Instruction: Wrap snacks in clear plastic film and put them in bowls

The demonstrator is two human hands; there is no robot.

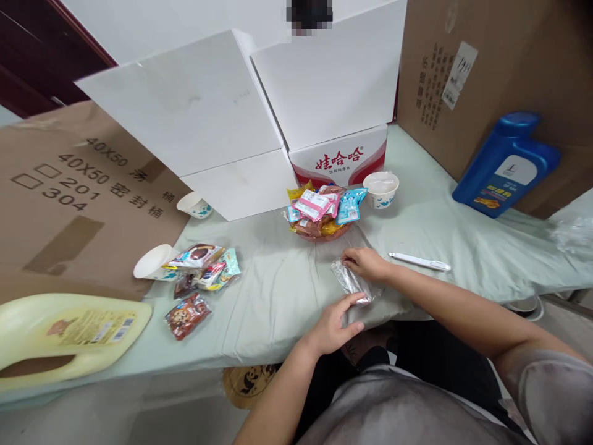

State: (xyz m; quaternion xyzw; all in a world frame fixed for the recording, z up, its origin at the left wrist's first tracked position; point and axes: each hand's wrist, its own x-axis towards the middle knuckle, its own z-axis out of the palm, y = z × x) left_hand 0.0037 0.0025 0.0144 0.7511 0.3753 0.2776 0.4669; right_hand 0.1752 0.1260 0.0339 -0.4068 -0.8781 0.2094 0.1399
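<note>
A crumpled clear plastic bag lies on the cloth near the table's front edge. My right hand has its fingers curled down onto the far end of this plastic, pinching it. At the near end rests my left hand, thumb and fingers apart, fingertips touching the plastic. Just beyond them stands a basket heaped with small wrapped snacks in pink, blue and yellow. A white utility knife lies to the right of my right hand.
Paper cups stand right of the basket and at left. Several snack packets lie at left, near a pale yellow jug. A blue bottle stands at right. White boxes and brown cartons line the back.
</note>
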